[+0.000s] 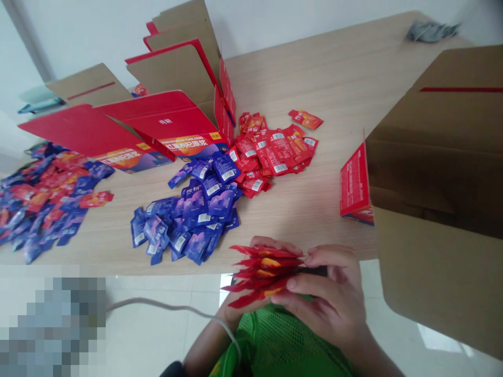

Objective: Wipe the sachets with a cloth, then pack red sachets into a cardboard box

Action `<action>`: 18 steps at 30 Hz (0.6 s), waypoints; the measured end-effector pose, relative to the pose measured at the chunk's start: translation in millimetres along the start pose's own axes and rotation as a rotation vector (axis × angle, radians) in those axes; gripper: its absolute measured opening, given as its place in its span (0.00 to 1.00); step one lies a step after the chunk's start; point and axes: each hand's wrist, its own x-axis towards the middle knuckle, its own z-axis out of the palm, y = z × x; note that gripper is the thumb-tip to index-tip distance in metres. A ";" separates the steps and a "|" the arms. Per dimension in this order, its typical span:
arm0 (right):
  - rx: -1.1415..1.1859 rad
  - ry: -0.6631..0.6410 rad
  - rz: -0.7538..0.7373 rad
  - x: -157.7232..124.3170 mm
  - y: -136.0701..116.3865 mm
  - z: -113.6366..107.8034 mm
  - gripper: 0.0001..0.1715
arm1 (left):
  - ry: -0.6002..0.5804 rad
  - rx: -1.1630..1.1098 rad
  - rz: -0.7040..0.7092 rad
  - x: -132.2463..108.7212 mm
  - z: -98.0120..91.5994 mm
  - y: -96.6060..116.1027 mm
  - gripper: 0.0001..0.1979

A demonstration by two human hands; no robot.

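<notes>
Both of my hands hold a fanned stack of red sachets (259,275) over the table's front edge. My left hand (273,242) is wrapped round the stack from behind and below, so most of it is hidden. My right hand (332,293) pinches the stack's right end between thumb and fingers. On the table ahead, a pile of red sachets (275,152) lies beside a pile of blue sachets (196,214). One red-orange sachet (305,119) rests apart, further back.
Red printed cartons (168,123) stand with flaps up at the back left. A large open carton (436,157) is at the right. Mixed red and blue sachets (51,193) cover the table's left end. A pale cable (168,305) hangs in front; a grey cloth-like thing (430,31) lies far right.
</notes>
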 end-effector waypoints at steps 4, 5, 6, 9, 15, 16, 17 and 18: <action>0.042 0.040 0.027 -6.5 5.3 3.5 0.17 | -0.103 0.162 0.036 1.9 -5.2 6.5 0.25; 0.077 0.094 0.052 -9.1 9.2 5.4 0.19 | -0.114 0.199 0.030 3.1 -8.6 5.7 0.25; 0.116 0.162 0.089 -11.5 14.5 7.8 0.22 | -0.125 0.214 0.035 4.5 -12.7 3.8 0.25; 0.159 0.336 0.251 -13.7 38.0 18.4 0.25 | -0.121 0.133 0.091 9.7 -26.7 -7.1 0.28; 0.016 0.214 0.467 25.8 97.5 43.8 0.27 | 0.093 0.014 0.025 19.6 -50.7 -28.2 0.35; -0.010 0.214 0.440 37.5 108.5 46.1 0.27 | 0.121 0.013 0.009 20.6 -53.4 -30.3 0.35; -0.039 0.224 0.414 50.1 120.1 47.6 0.28 | 0.143 0.018 -0.005 21.2 -55.7 -32.1 0.35; -0.069 0.247 0.394 63.0 132.3 48.1 0.28 | 0.160 0.025 -0.018 21.7 -57.5 -33.5 0.34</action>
